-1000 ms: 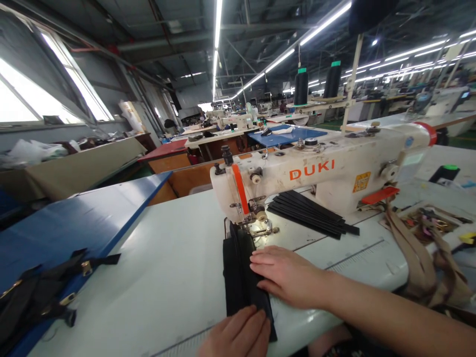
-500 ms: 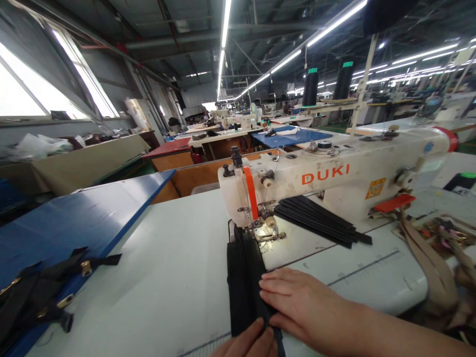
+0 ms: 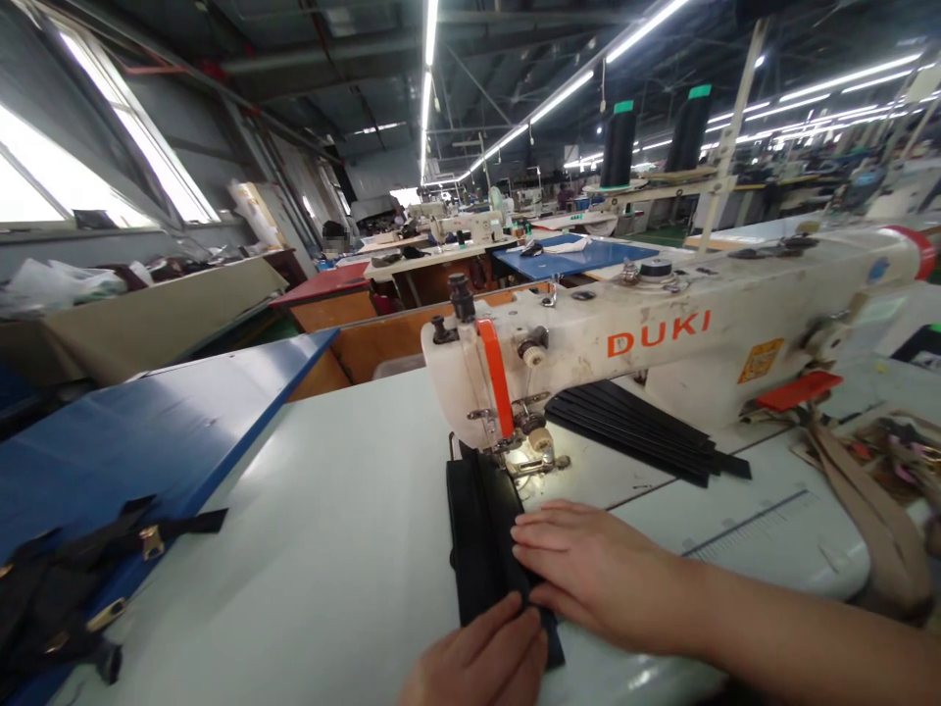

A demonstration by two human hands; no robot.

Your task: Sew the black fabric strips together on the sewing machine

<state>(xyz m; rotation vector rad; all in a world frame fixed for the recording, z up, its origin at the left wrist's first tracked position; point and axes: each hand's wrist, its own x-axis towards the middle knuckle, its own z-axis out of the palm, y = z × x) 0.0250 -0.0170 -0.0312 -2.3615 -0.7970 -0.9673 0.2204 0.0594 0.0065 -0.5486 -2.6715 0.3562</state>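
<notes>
A black strap (image 3: 479,529) lies flat on the white table (image 3: 345,549) and runs under the presser foot (image 3: 530,459) of a white DUKI sewing machine (image 3: 662,343). My right hand (image 3: 595,574) rests flat on the strap's right edge, fingers stretched out and pointing left. My left hand (image 3: 481,662) sits at the bottom edge, fingers curled down onto the strap's near end.
A pile of black strips (image 3: 647,436) lies beneath the machine arm. Tan webbing (image 3: 867,520) hangs at the right beside a tray of small parts (image 3: 897,441). Black straps with gold buckles (image 3: 66,598) lie on a blue table (image 3: 147,431) at the left. Two black thread cones (image 3: 618,147) stand behind.
The view has shifted a little. Both hands have stayed on the strap, my right hand sliding slightly toward the near end; the strap is still under the presser foot.
</notes>
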